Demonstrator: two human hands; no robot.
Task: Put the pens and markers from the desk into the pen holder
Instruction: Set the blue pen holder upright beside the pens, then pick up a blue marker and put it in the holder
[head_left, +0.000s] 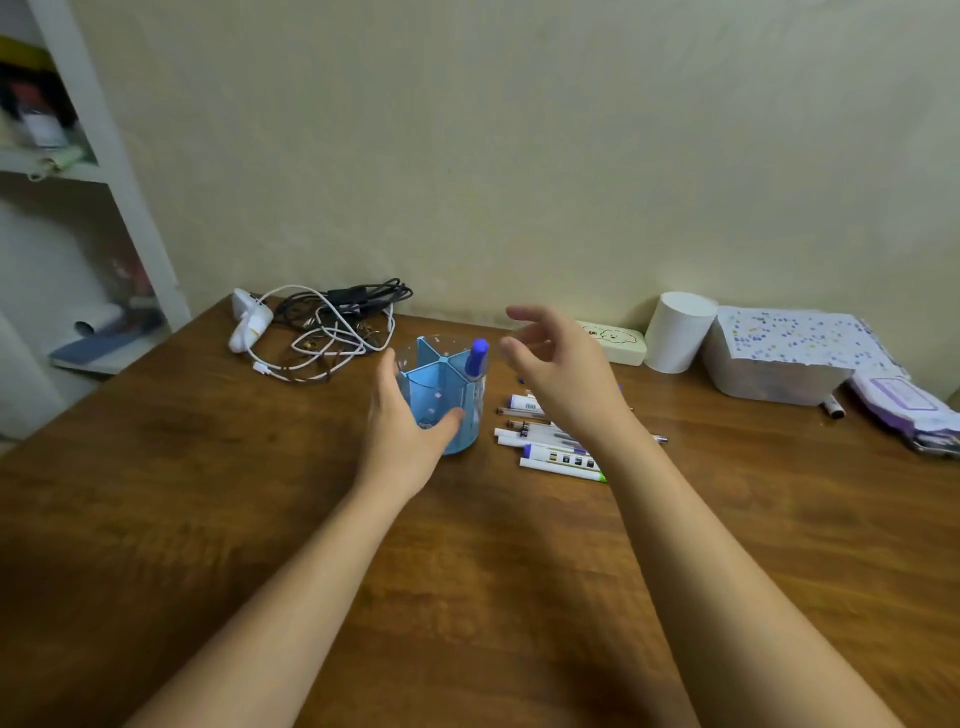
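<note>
Now pen holder (448, 400) within left fingers (387, 371)

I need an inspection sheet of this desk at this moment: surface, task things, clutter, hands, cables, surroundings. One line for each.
Surface: brown wooden desk, bare in the near part.
Job's things: blue pen holder with dividers, upright, one blue-capped marker standing in it; loose pens and markers lying to its right.
Clutter: white cylinder, small cream case, white box under spotted paper, purple packets, a dark marker near the box.
Hands: left hand around the holder; right hand open, empty, above the pens.
Cables: white and black cables, tangled, with a white charger, behind the holder.
Surroundings: plain wall; white shelf at left.
</note>
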